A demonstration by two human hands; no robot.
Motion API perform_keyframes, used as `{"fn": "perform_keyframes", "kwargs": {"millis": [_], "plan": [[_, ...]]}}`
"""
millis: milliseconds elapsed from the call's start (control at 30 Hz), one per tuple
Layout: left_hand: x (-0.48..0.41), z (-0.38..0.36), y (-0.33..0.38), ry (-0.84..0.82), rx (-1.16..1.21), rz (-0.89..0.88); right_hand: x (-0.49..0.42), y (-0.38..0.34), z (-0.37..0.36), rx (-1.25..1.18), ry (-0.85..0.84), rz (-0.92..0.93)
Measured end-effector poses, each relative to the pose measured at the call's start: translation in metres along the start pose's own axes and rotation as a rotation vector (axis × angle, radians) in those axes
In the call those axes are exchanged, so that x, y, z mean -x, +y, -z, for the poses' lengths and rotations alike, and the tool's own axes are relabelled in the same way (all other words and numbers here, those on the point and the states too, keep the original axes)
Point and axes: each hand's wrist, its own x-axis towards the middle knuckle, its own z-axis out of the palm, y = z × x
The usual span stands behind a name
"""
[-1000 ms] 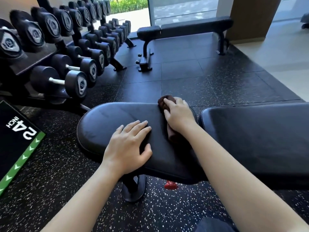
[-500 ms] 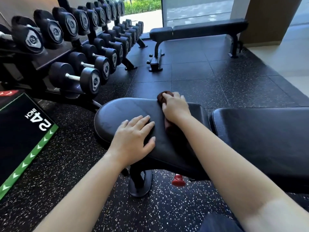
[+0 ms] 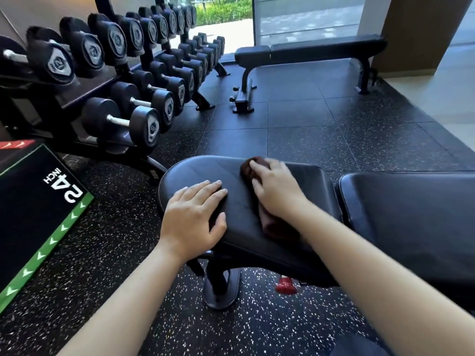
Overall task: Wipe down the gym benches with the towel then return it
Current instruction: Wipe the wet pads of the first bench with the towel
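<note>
Left hand spread flat on seat pad, right hand curled over towel at pad's 12 o'clock edge (barely shifted this last second). Stroke looks at its far end; second bench at 12 o'clock likely pending.
</note>
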Motion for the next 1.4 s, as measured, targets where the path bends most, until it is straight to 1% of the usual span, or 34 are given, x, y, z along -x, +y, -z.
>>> {"fn": "perform_keyframes", "kwargs": {"millis": [100, 167, 300, 367, 433, 533, 600, 667, 700, 767, 833, 900, 1000, 1133, 1200, 1300, 1400], "plan": [[0.001, 0.0, -0.001, -0.001, -0.002, -0.002, -0.038, -0.005, -0.002, 0.015, -0.019, -0.037], [0.002, 0.0, 0.0, 0.003, -0.005, 0.01, -0.034, -0.007, -0.003, 0.02, -0.005, -0.015], [0.004, -0.001, 0.001, 0.014, -0.008, 0.018, 0.034, -0.005, -0.005, -0.066, 0.058, 0.203], [0.003, -0.001, 0.001, 0.012, -0.007, 0.02, 0.06, -0.004, -0.006, -0.061, 0.064, 0.254], [0.003, 0.0, 0.001, 0.015, -0.003, 0.027, 0.048, -0.004, -0.005, -0.059, 0.05, 0.256], [0.003, 0.001, 0.004, 0.025, -0.011, 0.043, -0.005, -0.017, -0.002, -0.081, 0.012, 0.249], [0.005, 0.002, 0.006, 0.038, -0.016, 0.063, -0.037, -0.029, -0.004, -0.057, -0.021, 0.199], [0.012, 0.001, 0.006, 0.046, -0.023, 0.083, -0.044, -0.036, -0.005, -0.051, -0.028, 0.165], [0.018, 0.0, 0.004, 0.047, -0.034, 0.087, -0.039, -0.036, -0.006, -0.064, -0.027, 0.175], [0.032, -0.001, -0.005, 0.052, -0.059, 0.089, -0.008, -0.036, -0.006, -0.111, -0.006, 0.271], [0.042, 0.001, -0.016, 0.048, -0.067, 0.092, 0.031, -0.039, -0.01, -0.153, 0.029, 0.421], [0.044, 0.002, -0.023, 0.039, -0.078, 0.071, 0.045, -0.039, -0.013, -0.165, 0.027, 0.471], [0.044, 0.001, -0.026, 0.03, -0.091, 0.046, 0.005, -0.044, -0.013, -0.171, 0.013, 0.409], [0.046, -0.004, -0.027, 0.035, 0.013, 0.083, -0.075, -0.063, -0.022, -0.035, -0.022, 0.19], [0.045, -0.005, -0.028, 0.039, 0.025, 0.085, -0.089, -0.07, -0.024, 0.005, -0.051, 0.178], [0.046, -0.005, -0.027, 0.049, 0.056, 0.104, -0.061, -0.067, -0.02, -0.046, -0.045, 0.273], [0.047, -0.006, -0.024, 0.056, 0.101, 0.156, -0.003, -0.057, -0.017, -0.154, -0.006, 0.466]]}}
